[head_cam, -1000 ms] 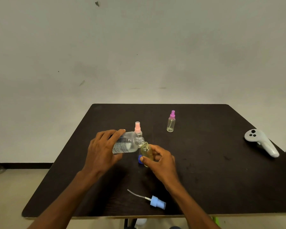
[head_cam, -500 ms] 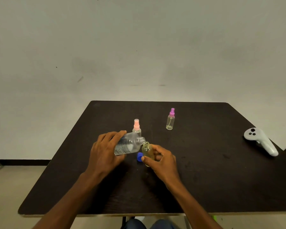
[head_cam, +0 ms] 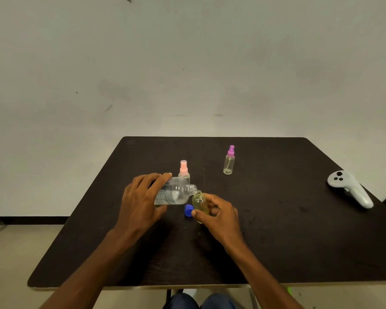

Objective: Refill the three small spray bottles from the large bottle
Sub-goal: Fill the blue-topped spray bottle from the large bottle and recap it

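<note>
Dark and matte, the table (head_cam: 276,230) is set against a pale wall, with light flooring seen past its left edge. Near the table's middle, the large bottle (head_cam: 176,194) is held tipped almost flat in the left hand (head_cam: 140,204), whose fingers are wrapped over its labelled body; its uncapped neck points right and slightly down, right at the mouth of the open bottle (head_cam: 200,202). Whether the two rims touch cannot be told. The open bottle, small and yellowish, is gripped upright between thumb and fingers of the right hand (head_cam: 218,216), and its base is hidden by that hand. A blue cap (head_cam: 188,210) lies on the table just beside the open bottle, on its left, below the large bottle's neck. Clear liquid is seen inside the large bottle; no stream can be made out.

Just behind the large bottle, towards the far edge, the pink bottle (head_cam: 184,172) stands upright, its lower part hidden by the large bottle. Further right and nearer the far edge, the purple bottle (head_cam: 229,161) stands upright and apart, its dip tube visible through the clear wall. Near the right edge a white controller (head_cam: 350,190) lies on its side. Below the near edge, blue-clad knees (head_cam: 201,302) are seen.
</note>
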